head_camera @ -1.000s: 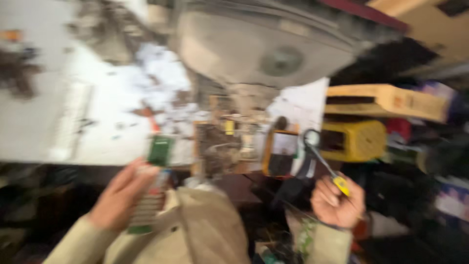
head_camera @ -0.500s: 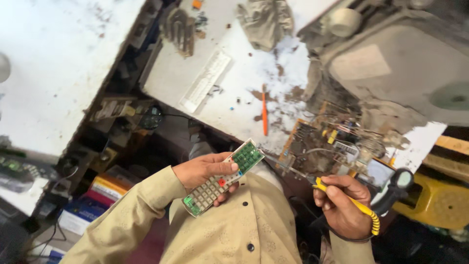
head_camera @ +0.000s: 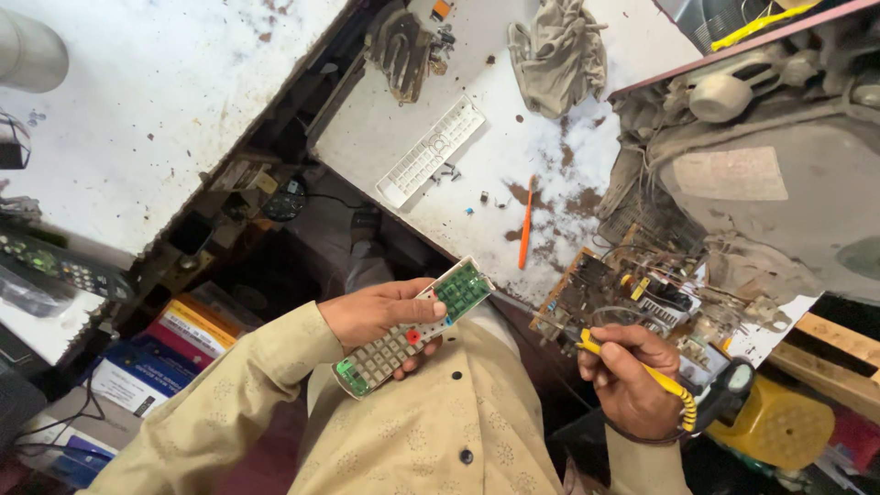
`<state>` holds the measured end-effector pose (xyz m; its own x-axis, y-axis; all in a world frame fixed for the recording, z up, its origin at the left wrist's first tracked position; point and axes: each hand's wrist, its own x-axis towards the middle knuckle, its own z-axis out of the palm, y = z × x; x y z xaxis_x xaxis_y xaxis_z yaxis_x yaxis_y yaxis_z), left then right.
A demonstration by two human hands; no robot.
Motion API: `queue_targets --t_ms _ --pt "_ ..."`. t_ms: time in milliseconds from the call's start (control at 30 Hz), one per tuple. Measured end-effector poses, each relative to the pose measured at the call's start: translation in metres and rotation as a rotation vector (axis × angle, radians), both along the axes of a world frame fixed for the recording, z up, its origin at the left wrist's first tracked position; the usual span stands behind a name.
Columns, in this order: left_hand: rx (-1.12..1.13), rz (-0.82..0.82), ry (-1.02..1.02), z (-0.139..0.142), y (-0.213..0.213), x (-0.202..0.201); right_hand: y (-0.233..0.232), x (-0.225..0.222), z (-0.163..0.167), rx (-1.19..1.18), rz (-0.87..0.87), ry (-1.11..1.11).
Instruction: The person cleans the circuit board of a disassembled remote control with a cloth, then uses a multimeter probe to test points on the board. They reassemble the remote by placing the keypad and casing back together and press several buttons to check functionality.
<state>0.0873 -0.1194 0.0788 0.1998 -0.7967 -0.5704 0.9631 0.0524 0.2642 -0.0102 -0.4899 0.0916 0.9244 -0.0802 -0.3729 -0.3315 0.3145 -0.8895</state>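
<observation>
My left hand (head_camera: 380,313) grips an opened remote control (head_camera: 414,326), its grey keypad and green circuit board facing up. My right hand (head_camera: 631,376) holds a yellow-handled soldering iron (head_camera: 642,367); its thin metal tip reaches left and ends right at the edge of the green board. Both hands hover over my lap, just in front of a stained white workbench (head_camera: 477,174). A brown circuit board (head_camera: 623,298) with wires lies on the bench edge close to my right hand.
On the bench lie a white remote cover (head_camera: 431,151), an orange stick (head_camera: 525,234), a grey rag (head_camera: 557,50) and an opened old television (head_camera: 770,174). A yellow meter (head_camera: 775,426) sits at lower right. Books (head_camera: 156,353) and another remote (head_camera: 64,266) lie at left.
The view has swung and steadied over the bench. The remote in my left hand stays put while the soldering iron's tip has come closer to its green board.
</observation>
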Motion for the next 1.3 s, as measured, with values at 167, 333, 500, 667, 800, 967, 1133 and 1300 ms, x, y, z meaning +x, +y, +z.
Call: queue_targets --t_ms 167,333,500,667,800,967,1133,1300 --pt "0.014 -0.003 -0.018 0.003 0.002 0.002 0.002 0.005 -0.001 0.014 0.019 0.007" --pt "-0.006 -0.002 -0.007 0.002 0.001 0.003 0.000 0.007 0.000 -0.017 0.008 0.018" --pt "0.010 -0.014 -0.006 0.002 -0.001 0.005 -0.001 0.009 0.002 -0.021 0.010 0.010" --pt "0.016 -0.028 -0.032 0.002 -0.005 0.006 -0.003 0.010 0.004 -0.009 0.003 0.014" --pt "0.017 -0.035 -0.037 0.003 -0.006 0.006 -0.006 0.010 0.005 -0.014 -0.015 0.028" --pt "0.036 -0.051 -0.067 0.005 -0.008 0.007 -0.010 0.010 0.008 -0.033 -0.056 0.043" --pt "0.059 -0.083 -0.108 0.008 -0.009 0.008 -0.010 0.012 0.008 -0.020 -0.018 0.022" --pt "0.085 -0.101 -0.108 0.010 -0.007 0.009 -0.008 0.014 0.008 -0.022 -0.001 0.019"
